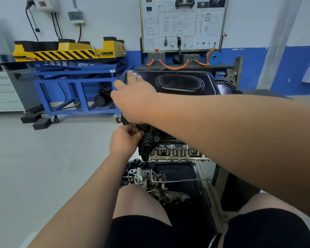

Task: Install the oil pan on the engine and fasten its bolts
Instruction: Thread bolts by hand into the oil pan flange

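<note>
The black oil pan (181,83) sits on top of the upturned engine (170,149) in the middle of the view. My right hand (132,97) reaches across and rests with straight fingers on the pan's left end. Lower down, my left hand (125,140) is at the pan's near-left flange with its fingers curled, pinching something small that I cannot make out. My right forearm hides the pan's near edge and most of its flange.
A tray (177,172) under the engine holds a turbocharger and loose metal parts (150,181). A blue and yellow lift table (73,68) stands at the left, a wiring display board (183,24) behind the engine. My knees are at the bottom.
</note>
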Available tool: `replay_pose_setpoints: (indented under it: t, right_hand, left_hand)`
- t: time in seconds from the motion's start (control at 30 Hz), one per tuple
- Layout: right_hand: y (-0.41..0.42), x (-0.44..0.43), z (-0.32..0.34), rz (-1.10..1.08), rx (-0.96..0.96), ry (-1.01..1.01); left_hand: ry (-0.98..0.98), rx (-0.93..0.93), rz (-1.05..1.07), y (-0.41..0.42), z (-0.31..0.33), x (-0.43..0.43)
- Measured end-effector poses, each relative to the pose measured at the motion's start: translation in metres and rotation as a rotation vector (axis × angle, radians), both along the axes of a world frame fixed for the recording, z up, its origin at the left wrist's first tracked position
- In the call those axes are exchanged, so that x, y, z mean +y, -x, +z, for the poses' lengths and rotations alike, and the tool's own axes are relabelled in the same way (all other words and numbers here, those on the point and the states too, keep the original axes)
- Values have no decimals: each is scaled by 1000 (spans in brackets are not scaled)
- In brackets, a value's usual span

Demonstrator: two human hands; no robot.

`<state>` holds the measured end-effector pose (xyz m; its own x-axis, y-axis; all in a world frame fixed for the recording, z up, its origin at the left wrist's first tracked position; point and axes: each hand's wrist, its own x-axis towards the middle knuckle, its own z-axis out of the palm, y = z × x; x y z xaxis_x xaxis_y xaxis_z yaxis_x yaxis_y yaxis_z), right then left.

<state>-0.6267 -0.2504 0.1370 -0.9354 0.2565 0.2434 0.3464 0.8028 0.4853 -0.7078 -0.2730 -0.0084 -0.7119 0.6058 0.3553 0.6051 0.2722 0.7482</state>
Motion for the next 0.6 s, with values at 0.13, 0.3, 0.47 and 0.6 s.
replay_pose_setpoints:
  t: [0.13, 0.3, 0.47, 0.6]
  right_hand:
    - [2, 1, -4, 12, 10, -12]
    - [2, 2, -2, 16, 11, -19]
    - [1, 4, 1, 18, 26, -17]
    - [1, 3, 2, 12, 16, -24]
  left_hand:
    - [-23, 88, 13, -2, -9, 2]
    - [-109, 145, 115, -7, -21, 8]
    - [-121, 180, 143, -9, -25, 10]
    - [-127, 162, 169, -11, -22, 13]
